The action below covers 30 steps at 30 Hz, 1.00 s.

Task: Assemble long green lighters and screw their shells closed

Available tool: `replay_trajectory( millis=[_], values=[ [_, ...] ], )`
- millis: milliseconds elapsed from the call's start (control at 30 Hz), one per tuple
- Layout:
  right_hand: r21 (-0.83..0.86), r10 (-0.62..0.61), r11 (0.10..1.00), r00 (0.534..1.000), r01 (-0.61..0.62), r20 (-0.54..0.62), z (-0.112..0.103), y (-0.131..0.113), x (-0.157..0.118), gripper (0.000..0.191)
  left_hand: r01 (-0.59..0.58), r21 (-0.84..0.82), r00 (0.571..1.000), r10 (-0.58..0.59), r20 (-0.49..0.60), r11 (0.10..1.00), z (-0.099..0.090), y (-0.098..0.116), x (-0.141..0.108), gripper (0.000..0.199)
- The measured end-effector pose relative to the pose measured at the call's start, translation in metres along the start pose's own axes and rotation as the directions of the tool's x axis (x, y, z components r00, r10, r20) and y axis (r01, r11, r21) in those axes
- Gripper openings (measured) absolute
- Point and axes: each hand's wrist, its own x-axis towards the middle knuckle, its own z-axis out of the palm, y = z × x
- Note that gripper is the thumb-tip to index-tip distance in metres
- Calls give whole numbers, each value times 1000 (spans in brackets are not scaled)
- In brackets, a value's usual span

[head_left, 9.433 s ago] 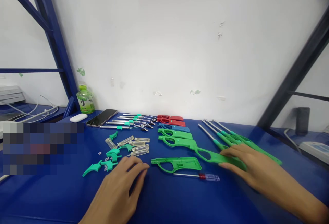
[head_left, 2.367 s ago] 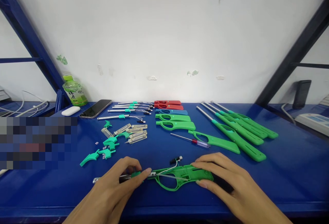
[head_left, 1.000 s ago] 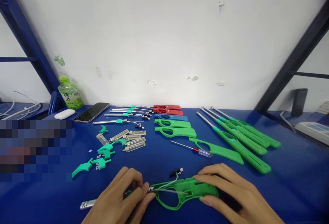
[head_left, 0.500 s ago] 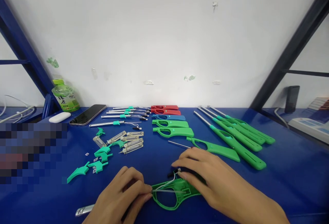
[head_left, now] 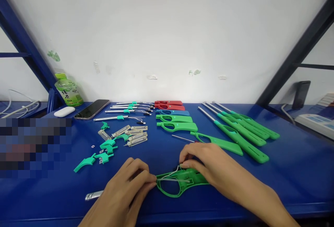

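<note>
A green half shell of a long-necked lighter [head_left: 174,195] lies open-side up near the table's front edge, with a thin clear tube and white wires [head_left: 169,175] along it. My left hand [head_left: 130,181] pinches its narrow end, where the lighter's metal tube joins. The far tip of that metal tube [head_left: 94,195] sticks out left of the hand. At the shell's upper edge, my right hand [head_left: 200,161] has thumb and fingers closed on the wired black igniter, now mostly hidden. A screwdriver [head_left: 182,138] lies just beyond the right hand.
Left are teal triggers [head_left: 104,156], clear fuel tanks [head_left: 137,138] and metal tubes with wires [head_left: 111,118]. Behind lie red, blue and green shells [head_left: 177,126]; to the right, several assembled green lighters [head_left: 235,138]. A phone [head_left: 92,109], white case [head_left: 64,111] and bottle [head_left: 69,89] stand back left.
My right hand has moved the igniter closer to the shell's edge, and its fingers now cover the black part. My left hand keeps its pinch. The camera view has shifted slightly.
</note>
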Motion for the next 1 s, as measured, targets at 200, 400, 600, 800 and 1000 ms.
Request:
replay_trajectory(
  millis=[200, 400, 600, 800, 1000],
  values=[
    [24, -3, 1000, 999, 4, -36, 0, -2, -5, 11, -3, 3, 1000, 3, -4, 1000, -2, 4, 1, 22],
    [9, -36, 999, 994, 37, -105, 3, -3, -12, 13, -14, 7, 1000, 14, -15, 1000, 0, 3, 1, 25],
    [-5, -42, 999, 983, 42, -181, 11, -3, -22, 14, -9, 27, 1000, 9, -5, 1000, -1, 3, -2, 24],
    [15, -75, 997, 969, 81, -237, 19, 5, -29, 16, -6, 51, 1000, 6, 2, 999, 0, 1, -3, 26],
    [70, -39, 996, 970, 58, -241, 24, 8, -31, 17, -15, 78, 999, 13, 33, 997, -1, 0, -5, 29]
  ],
)
